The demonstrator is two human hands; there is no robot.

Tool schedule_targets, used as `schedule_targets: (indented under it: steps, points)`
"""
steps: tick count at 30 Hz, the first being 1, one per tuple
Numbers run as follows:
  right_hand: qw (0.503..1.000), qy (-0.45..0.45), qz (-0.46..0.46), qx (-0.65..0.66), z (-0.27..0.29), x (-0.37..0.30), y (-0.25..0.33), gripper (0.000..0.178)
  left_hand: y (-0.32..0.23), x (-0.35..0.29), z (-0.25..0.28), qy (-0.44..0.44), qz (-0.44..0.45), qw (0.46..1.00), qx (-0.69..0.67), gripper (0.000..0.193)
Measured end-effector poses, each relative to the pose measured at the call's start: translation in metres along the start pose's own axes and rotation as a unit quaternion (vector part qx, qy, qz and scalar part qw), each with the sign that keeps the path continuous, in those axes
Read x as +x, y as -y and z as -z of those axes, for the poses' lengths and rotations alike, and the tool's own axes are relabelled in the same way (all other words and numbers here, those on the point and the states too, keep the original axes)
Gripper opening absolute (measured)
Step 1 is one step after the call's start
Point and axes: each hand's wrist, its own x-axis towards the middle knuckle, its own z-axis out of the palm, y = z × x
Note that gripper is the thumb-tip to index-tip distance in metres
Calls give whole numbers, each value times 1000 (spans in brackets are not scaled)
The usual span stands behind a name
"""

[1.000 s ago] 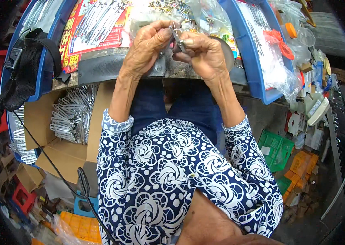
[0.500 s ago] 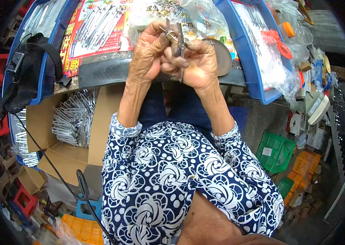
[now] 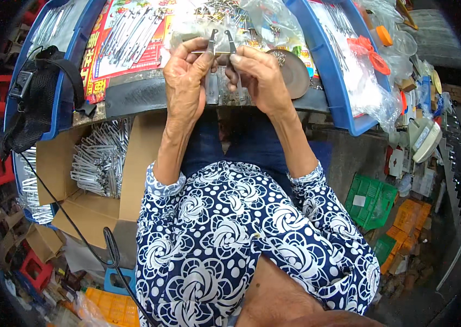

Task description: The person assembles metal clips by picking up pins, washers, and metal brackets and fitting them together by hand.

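Note:
Over the near edge of the bench, my left hand (image 3: 185, 76) pinches a narrow flat metal strip (image 3: 212, 40) between thumb and fingers. Its rounded upper end has a small hole. My right hand (image 3: 264, 75) grips a matching metal strip (image 3: 231, 39), held upright beside the first with a small gap between their tips. The lower ends of both strips point down toward the bench edge. My curled fingers partly hide the middle of each one. Just right of my right hand sits a round grey-brown dish (image 3: 298, 77) with small bits at its upper rim.
Long metal strips (image 3: 132, 32) lie on a red printed sheet, near a pile of small metal pins (image 3: 225, 10) and a clear plastic bag (image 3: 274, 19). Blue trays (image 3: 357, 126) flank the bench. A cardboard box (image 3: 94, 210) below left holds metal parts; a black mesh bag (image 3: 37, 109) hangs nearby.
My hands were close together with the metal pieces crossed between them. Now they are apart, each holding one strip upright, side by side.

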Motion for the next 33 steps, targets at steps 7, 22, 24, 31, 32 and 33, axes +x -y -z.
schedule_targets:
  steps: [7,22,24,31,32,33]
  points:
    - [982,7,65,-177,0,-4,5,22,-7,-7,-3,-20,30,991,126,18]
    - [976,33,67,-204,4,-6,4,20,-11,-13,-6,-53,21,978,202,6]
    - [985,8,86,-151,0,-8,3,19,-10,-15,-6,-58,19,980,191,6]
    - [995,-13,57,-78,-5,-15,-1,16,-9,-22,-8,-60,19,987,148,6]
    - [994,-13,57,-87,-4,-16,-5,19,-8,-22,-8,-69,24,987,142,6]
    - [994,-10,59,-96,-4,-16,-8,23,-7,-24,-6,-70,24,987,143,6]
